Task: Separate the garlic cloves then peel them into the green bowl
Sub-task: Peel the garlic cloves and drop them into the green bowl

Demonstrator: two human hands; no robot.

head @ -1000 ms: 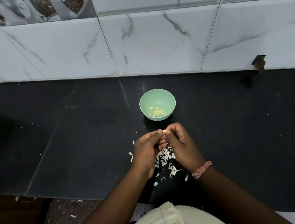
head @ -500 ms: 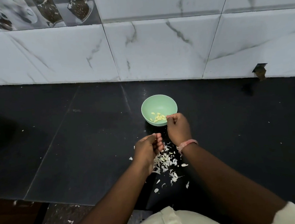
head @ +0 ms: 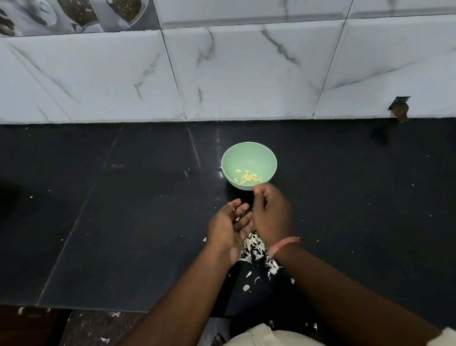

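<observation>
The green bowl (head: 248, 157) stands on the black counter (head: 115, 224) and holds several peeled yellowish garlic cloves (head: 248, 178). My right hand (head: 272, 216), blurred by motion, hovers just in front of the bowl's near rim with loosely curled fingers; I see nothing held in it. My left hand (head: 230, 227) is beside it, apart from the bowl, palm turned up and to the right with fingers straight; a few white skin flecks cling to the fingertips. A pile of white garlic skins (head: 253, 250) lies under both wrists.
A marble-tiled wall (head: 240, 75) rises right behind the bowl. The counter's front edge (head: 95, 306) runs at lower left, with speckled floor (head: 78, 337) below. Stray skin bits dot the counter.
The right hand carried a clove from between both hands to the bowl, and now draws back from the rim. The left hand has uncurled from a loose fist to an open palm.
</observation>
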